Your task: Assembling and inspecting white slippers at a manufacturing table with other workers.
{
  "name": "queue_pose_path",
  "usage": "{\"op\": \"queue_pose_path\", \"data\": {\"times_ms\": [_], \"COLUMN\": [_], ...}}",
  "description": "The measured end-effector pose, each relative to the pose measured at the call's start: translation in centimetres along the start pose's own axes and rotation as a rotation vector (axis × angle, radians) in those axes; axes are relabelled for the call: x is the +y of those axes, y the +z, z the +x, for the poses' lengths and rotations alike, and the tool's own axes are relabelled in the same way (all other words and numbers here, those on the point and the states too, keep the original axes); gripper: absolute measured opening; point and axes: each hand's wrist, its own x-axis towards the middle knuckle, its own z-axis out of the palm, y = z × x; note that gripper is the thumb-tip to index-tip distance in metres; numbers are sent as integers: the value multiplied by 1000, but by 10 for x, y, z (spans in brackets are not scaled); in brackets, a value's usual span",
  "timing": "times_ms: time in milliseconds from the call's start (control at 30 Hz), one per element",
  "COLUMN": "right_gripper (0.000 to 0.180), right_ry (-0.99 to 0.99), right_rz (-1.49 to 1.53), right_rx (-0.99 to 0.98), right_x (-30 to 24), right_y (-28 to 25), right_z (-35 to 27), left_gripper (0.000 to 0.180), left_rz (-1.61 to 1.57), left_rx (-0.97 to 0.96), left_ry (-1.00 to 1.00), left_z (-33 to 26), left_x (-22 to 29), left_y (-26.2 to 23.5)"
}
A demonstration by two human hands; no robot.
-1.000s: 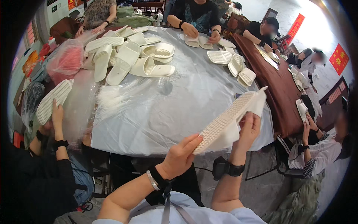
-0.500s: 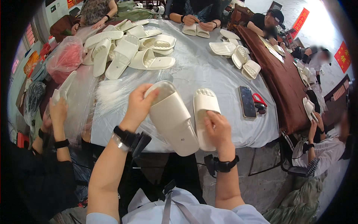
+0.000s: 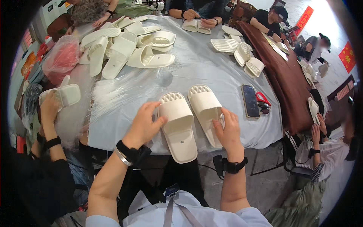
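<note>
Fingers of the left hand (image 3: 144, 125) are spread loosely from the thumb, their tips at the outer strap edge of a cream slipper (image 3: 177, 130); its heel reaches past the near edge of the table (image 3: 230, 92). Beside it, the second slipper (image 3: 204, 109) is inward of the right hand (image 3: 229, 130), whose thumb is in front of the strap's outer edge, fingers half curled beyond; whether they pinch it, I cannot tell

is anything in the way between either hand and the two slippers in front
Nothing visible: the left hand is at the outer side of the left slipper, the right hand at that of the right slipper. The phone lies off to the right, clear of both.
</note>
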Motion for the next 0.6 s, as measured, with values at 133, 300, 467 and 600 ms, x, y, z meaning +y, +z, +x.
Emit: {"op": "queue_pose_path", "data": {"times_ms": [133,300,467,600], "right_gripper": [33,30,28,28], "right_ry": [-35,-79,-77,-140], "right_rz": [-24,-86,-67,-155], "right_rx": [-67,-162,-190,-162], "right_x": [-11,-32,-40,-43], "right_y": [13,14,9,-4], "right_z": [0,-8,-12,-8], "left_gripper": [61,60,54,47], "left_rz": [206,208,328,-162], "left_rx": [65,94,125,49], "left_ry": [185,143,170,12], "left_z": [-23,-16,-5,23], "left_x": [10,-8,-7,-33], "left_y": [9,17,7,-37]}}
